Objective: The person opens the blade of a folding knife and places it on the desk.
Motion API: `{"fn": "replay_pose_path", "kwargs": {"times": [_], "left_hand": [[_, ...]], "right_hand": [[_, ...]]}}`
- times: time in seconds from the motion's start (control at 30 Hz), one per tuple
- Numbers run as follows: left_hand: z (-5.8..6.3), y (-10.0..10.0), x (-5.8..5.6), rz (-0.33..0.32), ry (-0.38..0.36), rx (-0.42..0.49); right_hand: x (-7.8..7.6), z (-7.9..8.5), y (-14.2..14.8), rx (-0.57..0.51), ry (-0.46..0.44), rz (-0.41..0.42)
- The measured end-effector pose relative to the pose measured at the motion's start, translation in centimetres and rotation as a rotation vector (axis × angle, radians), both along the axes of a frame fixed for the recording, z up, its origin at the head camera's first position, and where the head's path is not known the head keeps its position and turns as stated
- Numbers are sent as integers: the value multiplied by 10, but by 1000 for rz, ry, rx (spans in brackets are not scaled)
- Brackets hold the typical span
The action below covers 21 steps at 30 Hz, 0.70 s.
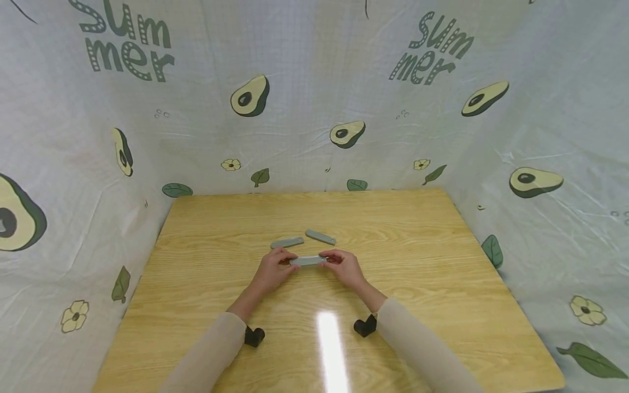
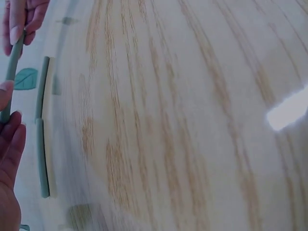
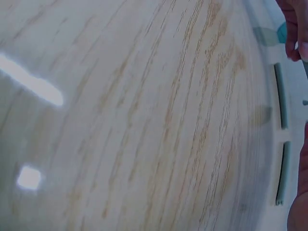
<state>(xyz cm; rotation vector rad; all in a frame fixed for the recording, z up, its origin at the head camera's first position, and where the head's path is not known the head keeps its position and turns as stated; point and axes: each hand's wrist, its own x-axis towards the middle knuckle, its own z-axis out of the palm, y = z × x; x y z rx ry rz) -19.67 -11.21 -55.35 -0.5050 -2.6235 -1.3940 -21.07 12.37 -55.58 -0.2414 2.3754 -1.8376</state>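
Between the two hands, a slim grey-green bar (image 1: pixel 308 261) is held level, close over the wooden table. My left hand (image 1: pixel 271 271) pinches its left end between thumb and fingers. At the other end, my right hand (image 1: pixel 346 268) grips it in the same way. In the left wrist view the held bar (image 2: pixel 13 62) shows edge-on, with the fingers covering its ends. Two similar bars lie just beyond the hands: the left bar (image 1: pixel 287 242) and the right bar (image 1: pixel 320 236), each with a small hole near one end.
The light wooden table (image 1: pixel 417 262) bears a bright light reflection (image 1: pixel 331 349) near the front. A white curtain (image 1: pixel 300 65) printed with avocados and leaves encloses the back and both sides. A black wrist mount (image 1: pixel 254 337) sits at the left cuff, another black mount (image 1: pixel 365 326) at the right.
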Motion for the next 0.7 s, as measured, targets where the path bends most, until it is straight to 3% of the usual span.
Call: {"fn": "replay_pose_path", "kwargs": {"times": [0.23, 0.37, 0.47, 0.57, 0.7], "left_hand": [[-1, -4, -2, -17, -28, 30], [2, -4, 0, -28, -50, 44], [4, -5, 1, -7, -111, 87], [3, -6, 2, 45, -214, 177], [0, -6, 1, 98, -316, 295]], "right_hand": [[1, 2, 0, 3, -23, 36], [5, 21, 1, 33, -51, 106], [4, 23, 3, 29, -75, 146], [-2, 9, 4, 6, -83, 147], [-2, 5, 1, -24, -80, 137]]}}
